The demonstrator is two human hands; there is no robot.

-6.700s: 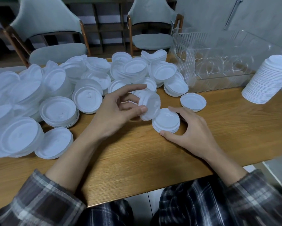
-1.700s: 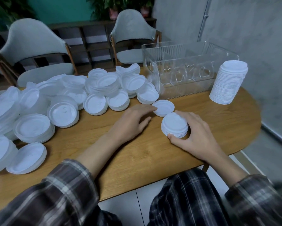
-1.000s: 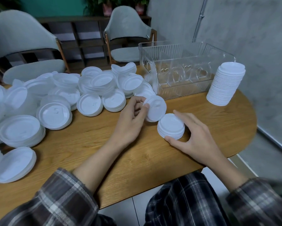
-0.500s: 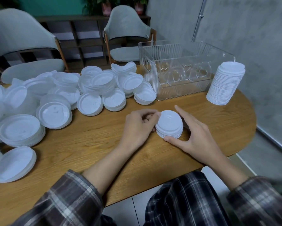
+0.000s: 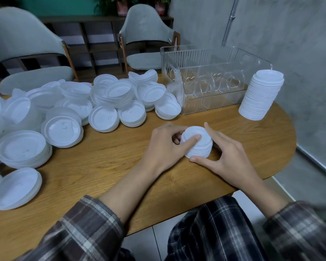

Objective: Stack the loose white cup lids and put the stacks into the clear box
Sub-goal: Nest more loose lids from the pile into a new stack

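Small stack: a short pile of white cup lids (image 5: 197,143) stands on the worktop (image 5: 111,176) near its front edge, between both hands.
Left hand: the left hand (image 5: 164,146) has its thumb laid across the top lid and its fingers curled in at the stack's left side, pinching it.
Right hand: the right hand (image 5: 227,157) is spread, thumb touching the stack's near base, forefinger running along its far side.
Handling: the lids look thin, light and slightly springy; nested, they should move as one unit but could fan out or slide if tipped. Best held round the rim from both sides, with one finger on top.
Clear box: the ribbed clear box (image 5: 213,102) stands behind and to the right, open at the top, no lids visible inside.
Room: bare worktop lies between stack and box. A tall stack (image 5: 260,97) sits just right of the box, close to the rounded worktop edge; loose lids (image 5: 103,102) are heaped on the left, touching the box's left corner.
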